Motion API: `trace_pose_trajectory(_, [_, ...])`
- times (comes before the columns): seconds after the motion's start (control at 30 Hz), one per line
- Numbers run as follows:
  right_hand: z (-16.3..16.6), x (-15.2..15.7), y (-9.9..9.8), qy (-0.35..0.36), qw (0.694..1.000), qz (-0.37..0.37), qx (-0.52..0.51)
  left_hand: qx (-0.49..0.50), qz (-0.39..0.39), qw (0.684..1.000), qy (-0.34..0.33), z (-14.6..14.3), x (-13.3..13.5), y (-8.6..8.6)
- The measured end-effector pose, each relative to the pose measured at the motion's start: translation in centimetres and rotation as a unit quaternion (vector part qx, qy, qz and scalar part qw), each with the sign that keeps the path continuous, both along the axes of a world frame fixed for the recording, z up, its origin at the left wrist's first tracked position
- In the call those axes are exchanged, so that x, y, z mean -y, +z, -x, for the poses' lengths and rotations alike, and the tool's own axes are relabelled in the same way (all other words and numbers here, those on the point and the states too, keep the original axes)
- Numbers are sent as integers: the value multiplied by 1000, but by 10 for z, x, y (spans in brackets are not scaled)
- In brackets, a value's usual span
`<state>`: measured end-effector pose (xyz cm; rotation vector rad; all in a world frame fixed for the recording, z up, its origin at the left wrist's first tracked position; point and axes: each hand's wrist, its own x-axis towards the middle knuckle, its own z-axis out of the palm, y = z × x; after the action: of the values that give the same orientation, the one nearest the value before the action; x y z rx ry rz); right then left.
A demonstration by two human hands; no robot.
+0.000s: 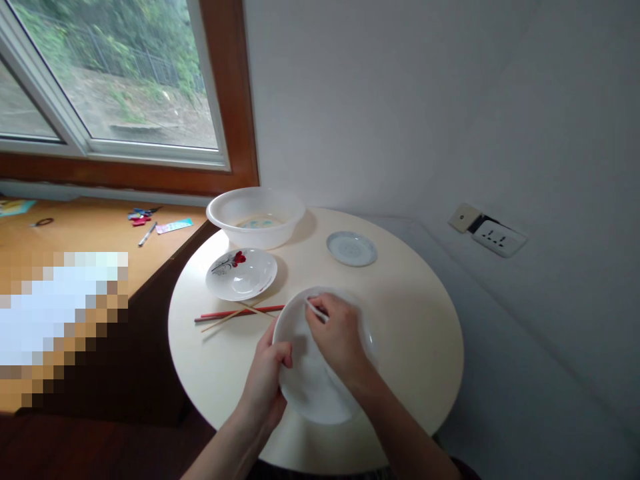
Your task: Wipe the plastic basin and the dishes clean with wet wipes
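My left hand [274,373] grips the left rim of a large white plate [320,403], its thumb over the inner side and its fingers underneath. The plate is tilted, held at the near middle of the round table. Inside its upper part, my right hand [337,330] is closed on a thin white object [317,310]; most of it is hidden by the fingers, so I cannot tell its kind. Left of the plate, red and light wooden chopsticks [220,315] lie crossed. Beyond them sits a white bowl with a red flower [245,283].
A translucent white basin [280,233] stands at the back of the round table [420,347], against the wall. A small pale plate [352,249] lies to its right. The wooden desk [100,233] on the left holds a pen [147,235] and small items. Wall sockets [499,238] are at right.
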<state>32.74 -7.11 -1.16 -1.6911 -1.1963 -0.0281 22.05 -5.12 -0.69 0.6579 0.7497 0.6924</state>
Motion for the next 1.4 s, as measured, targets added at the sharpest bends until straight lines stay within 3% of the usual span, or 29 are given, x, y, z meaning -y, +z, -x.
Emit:
trace_pose_trajectory(0.07, [1,-1,1,-20,999,-3,-26,-2,-17,1000,5,2,1,1])
trace_pose_trajectory(0.17, [3,0,2,22,998,-1,-60,-14,-22,1000,17,3,1,1])
trace_pose_trajectory(0.23, [4,0,3,47,997,0,-55,-16,-24,999,14,3,0,1])
trace_pose_trajectory(0.37, [5,2,5,0,999,-12,-46,-19,-34,999,9,2,1,0])
trace_pose_trajectory(0.43, [8,4,7,37,999,-14,-31,-20,-25,999,9,2,2,0])
trace_pose_trajectory(0.57, [10,10,10,119,984,-52,120,-17,-14,1000,8,1,1,0])
trace_pose_trajectory(0.67, [3,12,9,119,960,-57,247,-21,-23,999,4,2,0,1])
trace_pose_trajectory(0.73, [-3,12,8,92,957,-49,271,-27,-35,999,-2,3,0,1])
trace_pose_trajectory(1.2, [-33,19,-10,-63,984,-24,165,-40,-96,995,5,3,7,-2])
trace_pose_trajectory(1.27, [-25,17,-8,-57,986,-25,155,-43,-107,993,-2,1,7,-4])
trace_pose_trajectory(1.4, [-9,11,-1,37,981,-48,183,-54,-106,993,-1,0,6,-5])
